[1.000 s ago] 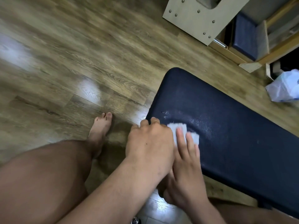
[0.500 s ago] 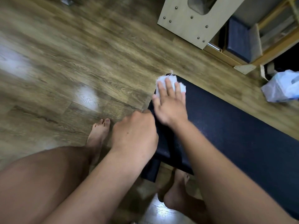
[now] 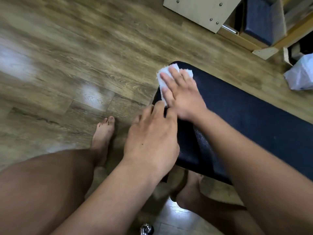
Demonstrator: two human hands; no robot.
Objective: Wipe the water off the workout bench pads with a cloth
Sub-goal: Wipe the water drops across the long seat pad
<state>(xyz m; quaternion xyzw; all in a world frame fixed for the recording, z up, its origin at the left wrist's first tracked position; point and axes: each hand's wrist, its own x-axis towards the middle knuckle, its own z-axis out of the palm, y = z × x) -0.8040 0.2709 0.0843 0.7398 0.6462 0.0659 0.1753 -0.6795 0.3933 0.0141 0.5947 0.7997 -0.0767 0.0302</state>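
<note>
From the head view, motion blur softens everything. The dark bench pad (image 3: pixel 245 112) runs off the right edge, and our forearms cover its near side. Most of the white cloth (image 3: pixel 165 69) is hidden under our right hand (image 3: pixel 182 97), which lies flat with fingers straight and spread, pressing it onto the pad's far left corner. Our left hand (image 3: pixel 152 138) rests on the pad's left edge, just behind the cloth. Its fingertips are blurred, so we cannot tell whether it grips.

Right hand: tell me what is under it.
A white cloth lies under the right hand, pressed flat on the dark bench pad; the cloth's middle is covered.
</note>
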